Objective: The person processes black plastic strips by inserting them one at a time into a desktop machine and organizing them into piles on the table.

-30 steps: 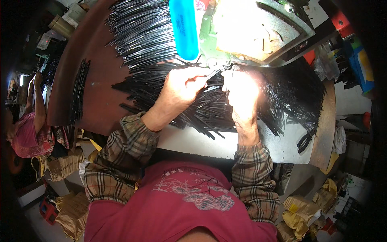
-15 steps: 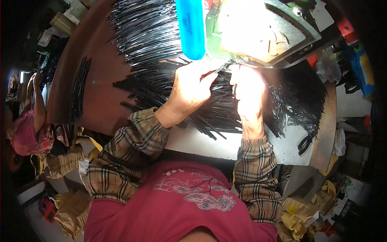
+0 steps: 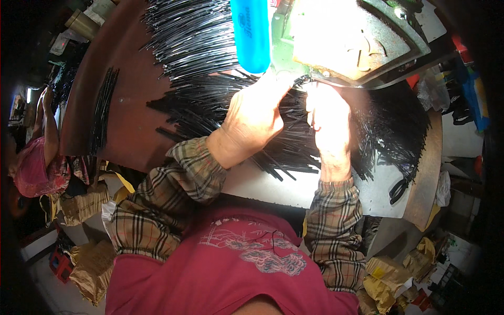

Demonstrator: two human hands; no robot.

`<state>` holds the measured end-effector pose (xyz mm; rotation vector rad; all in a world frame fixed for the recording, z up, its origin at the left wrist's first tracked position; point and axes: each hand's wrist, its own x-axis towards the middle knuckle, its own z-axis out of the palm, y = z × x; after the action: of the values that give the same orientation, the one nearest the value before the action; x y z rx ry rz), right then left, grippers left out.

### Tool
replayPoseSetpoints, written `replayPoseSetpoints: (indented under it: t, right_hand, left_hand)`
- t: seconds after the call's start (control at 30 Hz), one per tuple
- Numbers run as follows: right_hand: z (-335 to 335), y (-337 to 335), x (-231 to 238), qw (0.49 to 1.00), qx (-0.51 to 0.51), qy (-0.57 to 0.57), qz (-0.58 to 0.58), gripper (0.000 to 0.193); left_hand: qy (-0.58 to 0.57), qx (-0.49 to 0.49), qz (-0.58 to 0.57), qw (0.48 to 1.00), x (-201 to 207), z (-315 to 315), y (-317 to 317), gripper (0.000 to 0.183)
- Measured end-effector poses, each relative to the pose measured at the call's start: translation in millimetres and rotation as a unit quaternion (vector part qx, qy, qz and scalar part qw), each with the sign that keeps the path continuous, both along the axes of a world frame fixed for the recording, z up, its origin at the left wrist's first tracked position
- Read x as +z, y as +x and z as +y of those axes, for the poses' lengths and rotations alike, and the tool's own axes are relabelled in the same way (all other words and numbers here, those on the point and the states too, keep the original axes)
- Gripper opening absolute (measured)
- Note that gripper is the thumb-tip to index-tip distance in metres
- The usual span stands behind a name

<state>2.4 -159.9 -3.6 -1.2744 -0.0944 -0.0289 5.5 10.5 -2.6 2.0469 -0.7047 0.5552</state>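
Hard glare washes out the fingers of the left hand (image 3: 254, 118) and right hand (image 3: 331, 115), so what they pinch cannot be made out; a dark bit (image 3: 302, 80) between them is too small to tell. Both hands hide part of the loose black strips (image 3: 296, 134) beneath. The top edge cuts off the blue panel (image 3: 251, 39), upper black bundle (image 3: 191, 42) and overexposed machine (image 3: 336, 39); a co-worker (image 3: 42, 168) fades into the dark rim

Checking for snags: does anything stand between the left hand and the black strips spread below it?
Nothing visible does: the left hand is over the black strips, and the blue piece is beyond, not between.
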Motion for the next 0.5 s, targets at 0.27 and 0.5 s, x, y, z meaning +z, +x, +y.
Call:
replayPoseSetpoints:
  t: [0.27,0.5]
  right_hand:
    - [11.0,4.6,-8.3,0.984,-0.089,-0.151,-0.032,0.014]
    - [-2.1,-1.3,4.4,0.994,-0.014,-0.106,-0.010,0.012]
  left_hand:
    - [0.095,0.046,0.029,0.994,6.0,-3.1,-7.4,0.053]
    - [0.102,0.010,-0.098,0.990,6.1,-0.2,-7.5,0.050]
